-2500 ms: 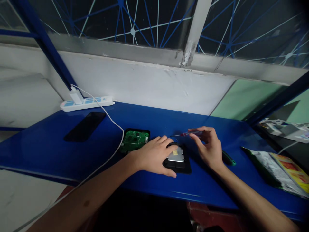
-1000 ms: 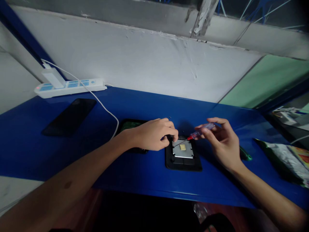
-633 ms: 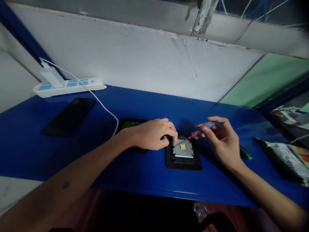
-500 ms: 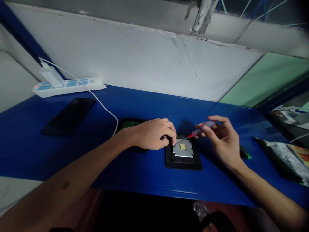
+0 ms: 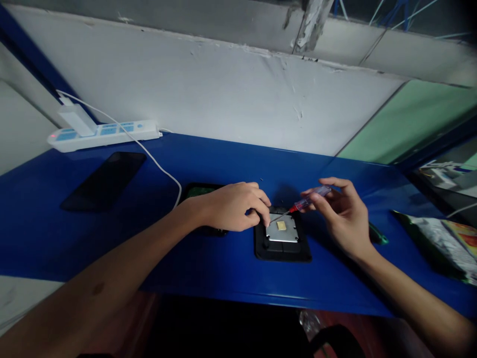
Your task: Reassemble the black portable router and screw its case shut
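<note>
Blue table (image 5: 208, 268); left hand (image 5: 238, 206) curled, right (image 5: 343, 214) pinching screwdriver (image 5: 304, 202).

Head camera: single forward-and-down view across the bench.
Worn on the person's head, the camera looks from above the near edge of the smooth, blue-topped bench (image 5: 208, 268) toward its far edge, behind which the flat, white-painted wall (image 5: 208, 94) fills much of the upper field. Range is close: the bare left hand (image 5: 238, 206) and bare right hand (image 5: 341, 214) appear just below mid-height, at arm's reach. The near edge crosses the lower field, sloping downward to the right; frame borders cut the bench at both sides.
</note>
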Demonstrator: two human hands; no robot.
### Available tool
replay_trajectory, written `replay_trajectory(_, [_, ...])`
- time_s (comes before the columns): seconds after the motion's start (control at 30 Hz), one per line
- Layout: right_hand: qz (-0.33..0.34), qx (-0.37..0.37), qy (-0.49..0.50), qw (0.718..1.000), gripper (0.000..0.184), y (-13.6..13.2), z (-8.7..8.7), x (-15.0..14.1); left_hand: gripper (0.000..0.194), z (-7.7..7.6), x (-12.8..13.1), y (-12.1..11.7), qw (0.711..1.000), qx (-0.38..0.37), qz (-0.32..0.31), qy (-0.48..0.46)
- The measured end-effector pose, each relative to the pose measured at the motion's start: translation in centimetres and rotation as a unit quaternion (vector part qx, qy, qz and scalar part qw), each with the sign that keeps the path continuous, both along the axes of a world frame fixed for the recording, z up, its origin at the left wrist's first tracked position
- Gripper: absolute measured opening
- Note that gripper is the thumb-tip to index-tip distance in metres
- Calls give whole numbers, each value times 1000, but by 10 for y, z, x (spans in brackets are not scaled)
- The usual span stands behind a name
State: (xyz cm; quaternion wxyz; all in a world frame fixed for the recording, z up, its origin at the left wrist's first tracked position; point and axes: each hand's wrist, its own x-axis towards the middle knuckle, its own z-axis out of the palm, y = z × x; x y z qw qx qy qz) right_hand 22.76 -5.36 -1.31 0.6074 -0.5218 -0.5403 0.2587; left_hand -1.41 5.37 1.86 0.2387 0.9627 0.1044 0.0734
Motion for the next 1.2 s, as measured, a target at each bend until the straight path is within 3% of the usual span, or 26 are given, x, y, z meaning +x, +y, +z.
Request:
replay_trajectory(0.77, [18,15,-6,1000,29,-2,0,-1,42,3,1,-4,998,63,-4,10])
replay_trajectory(1.0, [35,87,-94,991,36,-4,6,-7,41,2,2,-5,998,70,-3,-5])
replay_trajectory(1.2, [101,139,-231,958,52,0,28,-16,39,-1,1,-4,998,65,-3,-9])
